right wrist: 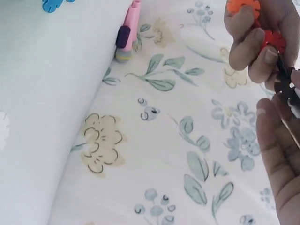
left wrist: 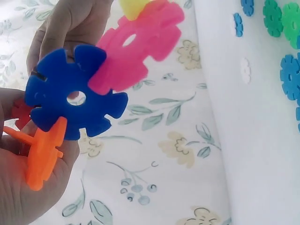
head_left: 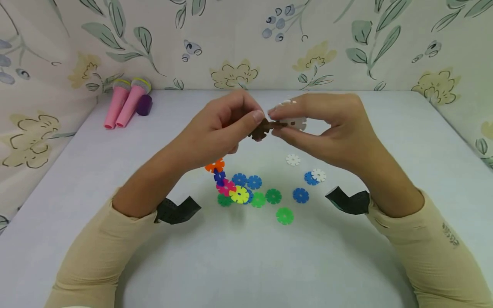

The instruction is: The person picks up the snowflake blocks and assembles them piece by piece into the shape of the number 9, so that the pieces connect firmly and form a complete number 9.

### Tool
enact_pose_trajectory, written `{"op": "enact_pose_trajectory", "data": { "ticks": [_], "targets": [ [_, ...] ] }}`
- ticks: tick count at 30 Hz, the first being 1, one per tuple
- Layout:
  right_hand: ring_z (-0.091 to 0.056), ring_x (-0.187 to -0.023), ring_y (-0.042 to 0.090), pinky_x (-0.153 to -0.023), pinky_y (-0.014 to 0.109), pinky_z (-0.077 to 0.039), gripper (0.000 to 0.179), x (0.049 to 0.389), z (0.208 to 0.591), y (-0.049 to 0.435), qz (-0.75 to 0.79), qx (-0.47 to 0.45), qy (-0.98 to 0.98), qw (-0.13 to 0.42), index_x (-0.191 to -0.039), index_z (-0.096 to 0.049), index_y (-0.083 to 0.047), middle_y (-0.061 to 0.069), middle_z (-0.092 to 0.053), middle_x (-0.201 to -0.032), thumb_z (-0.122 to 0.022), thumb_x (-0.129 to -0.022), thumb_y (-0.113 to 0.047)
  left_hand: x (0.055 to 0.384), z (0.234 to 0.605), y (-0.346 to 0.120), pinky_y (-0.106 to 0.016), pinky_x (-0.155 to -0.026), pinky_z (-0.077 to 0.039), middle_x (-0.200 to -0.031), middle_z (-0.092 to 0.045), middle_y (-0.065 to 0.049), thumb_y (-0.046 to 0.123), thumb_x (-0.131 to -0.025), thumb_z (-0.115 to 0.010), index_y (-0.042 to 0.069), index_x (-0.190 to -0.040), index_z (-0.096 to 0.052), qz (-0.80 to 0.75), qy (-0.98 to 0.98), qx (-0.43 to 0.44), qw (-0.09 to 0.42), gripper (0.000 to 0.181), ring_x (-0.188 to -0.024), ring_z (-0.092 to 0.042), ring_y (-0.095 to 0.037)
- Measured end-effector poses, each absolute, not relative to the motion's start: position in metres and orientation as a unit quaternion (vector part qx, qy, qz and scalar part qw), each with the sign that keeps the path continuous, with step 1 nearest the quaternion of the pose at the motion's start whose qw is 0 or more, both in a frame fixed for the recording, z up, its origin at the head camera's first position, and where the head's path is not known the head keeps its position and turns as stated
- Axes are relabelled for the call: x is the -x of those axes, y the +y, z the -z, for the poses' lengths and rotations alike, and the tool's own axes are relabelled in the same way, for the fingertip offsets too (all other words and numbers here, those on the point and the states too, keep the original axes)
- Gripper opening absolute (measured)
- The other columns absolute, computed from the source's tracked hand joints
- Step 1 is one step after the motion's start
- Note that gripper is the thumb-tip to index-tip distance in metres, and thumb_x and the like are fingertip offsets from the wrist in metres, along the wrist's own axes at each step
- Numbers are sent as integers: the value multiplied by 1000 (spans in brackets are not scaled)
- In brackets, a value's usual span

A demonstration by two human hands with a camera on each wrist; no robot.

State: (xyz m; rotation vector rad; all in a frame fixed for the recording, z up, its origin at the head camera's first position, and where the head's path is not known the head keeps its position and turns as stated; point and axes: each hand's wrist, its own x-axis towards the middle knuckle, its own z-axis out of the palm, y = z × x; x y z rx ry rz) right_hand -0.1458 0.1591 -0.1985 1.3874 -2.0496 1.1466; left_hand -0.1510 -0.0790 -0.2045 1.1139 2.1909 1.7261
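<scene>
My left hand (head_left: pixel 227 128) grips a linked chain of notched plastic interlocking discs. From it hang an orange disc (head_left: pixel 215 164), a dark blue disc (left wrist: pixel 75 93), a pink disc (left wrist: pixel 140 47) and a yellow disc (head_left: pixel 239 194). Between the curled left fingers shows a red disc (right wrist: pixel 273 42). A brown disc (head_left: pixel 259 131) sits at the left fingertips, facing the right hand. My right hand (head_left: pixel 331 124) pinches a white disc (head_left: pixel 297 123) between thumb and fingers, its edge right at the brown disc. The right fingertips partly hide where they meet.
Loose discs lie on the white table (head_left: pixel 254 265): a light green disc (head_left: pixel 285 216), a blue disc (head_left: pixel 301 195), a white disc (head_left: pixel 293 160) and several others. Two pink toy microphones (head_left: pixel 129 102) and a purple piece (head_left: pixel 144 105) lie at the back left. Floral cloth (head_left: pixel 246 42) stands behind.
</scene>
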Motion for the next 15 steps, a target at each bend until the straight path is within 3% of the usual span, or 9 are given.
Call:
{"op": "enact_pose_trajectory", "data": {
  "ticks": [3,6,12,15],
  "targets": [
    [-72,-86,19,-78,26,-55,17,148,199,158,-424,-538,-692,227,-96,-77,2,8,-75,-94,-79,-79,6,150,206,-78,-32,-50,-43,-97,-65,-9,6,-104,-49,1,-110,-56,-566,723,-394,51,11,-77,-55,-28],
    [-73,-83,25,-76,27,-56,10,155,201,163,-440,-582,-638,247,-90,-78,3,14,-75,-89,-81,-81,0,157,216,-78,-38,-55,-47,-101,-65,-3,14,-106,-50,8,-115,-58,-553,697,-456,26,14,-76,-55,-28],
    [-72,-76,38,-70,40,-58,27,178,219,190,-452,-617,-574,293,-85,-79,3,23,-72,-85,-90,-61,9,161,222,-73,-43,-77,-55,-109,-65,5,28,-105,-50,24,-120,-61,-540,656,-526,-41,19,-95,-64,-21],
    [-72,-73,40,-69,44,-57,29,178,222,197,-446,-619,-555,330,-83,-78,3,25,-72,-83,-92,-58,8,162,223,-73,-39,-71,-55,-110,-65,9,31,-103,-51,30,-121,-60,-519,672,-525,-62,20,-94,-64,-17]
  ]
}}
